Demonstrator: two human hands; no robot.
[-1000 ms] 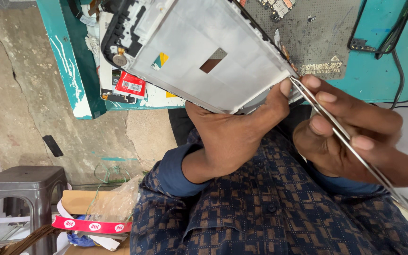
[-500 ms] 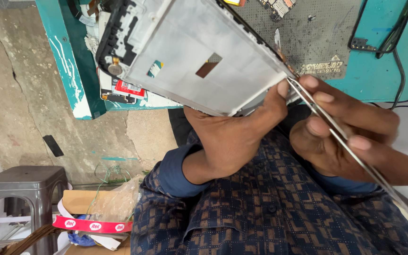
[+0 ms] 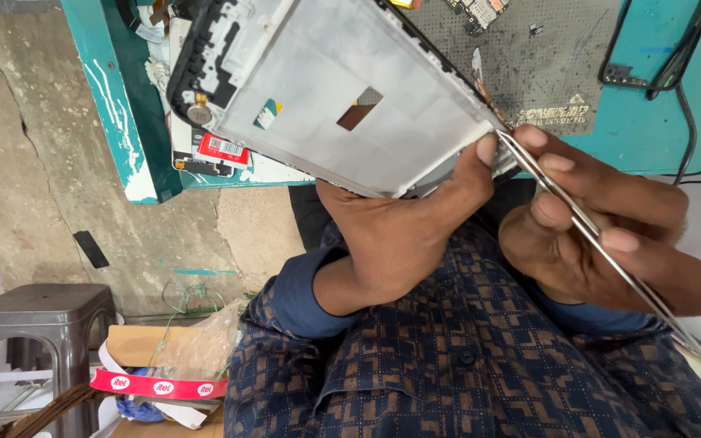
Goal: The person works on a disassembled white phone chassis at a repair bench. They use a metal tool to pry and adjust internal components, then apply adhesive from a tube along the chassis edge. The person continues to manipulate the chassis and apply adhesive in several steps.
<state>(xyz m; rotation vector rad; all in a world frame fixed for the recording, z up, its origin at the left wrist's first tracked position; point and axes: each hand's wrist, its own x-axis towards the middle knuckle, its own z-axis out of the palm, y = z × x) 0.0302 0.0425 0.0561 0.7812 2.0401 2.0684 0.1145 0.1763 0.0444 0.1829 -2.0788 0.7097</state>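
Note:
My left hand [image 3: 403, 235] grips the near corner of an opened phone frame [image 3: 326, 89], a silver metal mid-plate with a small rectangular cut-out and a black top section with tiny parts. The frame is held tilted above the teal workbench [image 3: 659, 122]. My right hand [image 3: 602, 227] pinches long metal tweezers [image 3: 586, 227], whose tips touch the frame's right edge just beside my left thumb. A thin orange flex strip shows at that edge.
A grey perforated work mat [image 3: 545, 65] lies on the bench with small circuit parts and a black cable [image 3: 683, 73]. On the floor at lower left stand a grey plastic stool [image 3: 34, 324] and a cardboard box [image 3: 148, 365] with plastic and tape.
The phone frame has shifted slightly left and up in view, and the tweezers' tips stay at its right edge. Both hands keep their hold.

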